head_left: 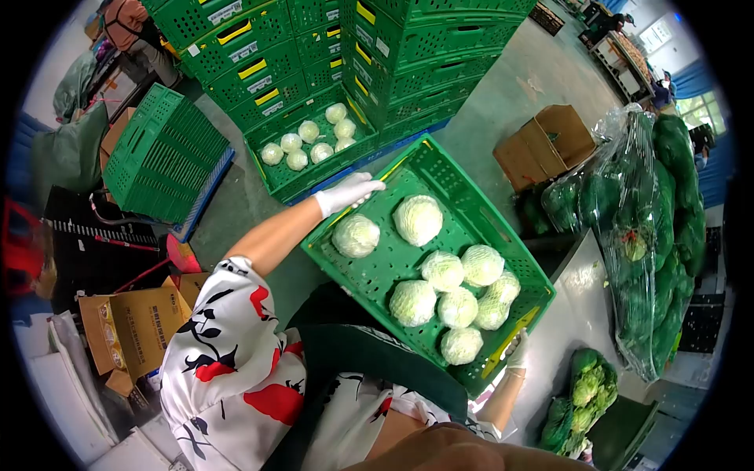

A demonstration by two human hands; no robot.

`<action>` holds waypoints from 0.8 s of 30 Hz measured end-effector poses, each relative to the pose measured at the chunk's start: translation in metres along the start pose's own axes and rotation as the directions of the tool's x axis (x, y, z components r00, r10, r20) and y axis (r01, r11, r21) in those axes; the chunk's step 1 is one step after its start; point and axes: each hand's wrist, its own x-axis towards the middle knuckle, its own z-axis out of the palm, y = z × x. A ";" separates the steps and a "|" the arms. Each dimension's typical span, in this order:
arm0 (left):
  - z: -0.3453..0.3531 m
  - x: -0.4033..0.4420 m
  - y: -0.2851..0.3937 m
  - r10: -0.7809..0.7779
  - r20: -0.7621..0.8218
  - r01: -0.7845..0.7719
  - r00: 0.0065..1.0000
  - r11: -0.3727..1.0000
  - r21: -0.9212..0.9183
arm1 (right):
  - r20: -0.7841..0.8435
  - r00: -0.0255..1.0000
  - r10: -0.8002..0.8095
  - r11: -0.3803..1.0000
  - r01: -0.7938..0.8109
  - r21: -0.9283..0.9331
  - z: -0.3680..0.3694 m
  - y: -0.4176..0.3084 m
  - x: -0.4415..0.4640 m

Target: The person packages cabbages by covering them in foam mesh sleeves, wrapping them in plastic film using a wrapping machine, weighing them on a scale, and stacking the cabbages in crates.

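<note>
Hands [351, 193] grip a green crate [365, 275] holding wrapped cabbages [418, 220].

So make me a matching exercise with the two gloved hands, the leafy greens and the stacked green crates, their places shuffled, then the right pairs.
Things:
1. Left hand
2. Right hand
3. Leafy greens
4. Stacked crates

Places:
A. On the metal table
B. At the held crate's lower-right end in the picture
C. Beyond the held crate
D. At the held crate's upper-left end

Pairs: 1-D, 2-B, 3-A, 4-C
</note>
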 end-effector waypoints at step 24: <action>-0.401 -0.275 -0.100 -0.290 -0.816 -0.025 0.500 0.937 -0.348 | 0.704 0.706 0.076 0.916 0.229 -0.329 0.689 -0.131 -0.106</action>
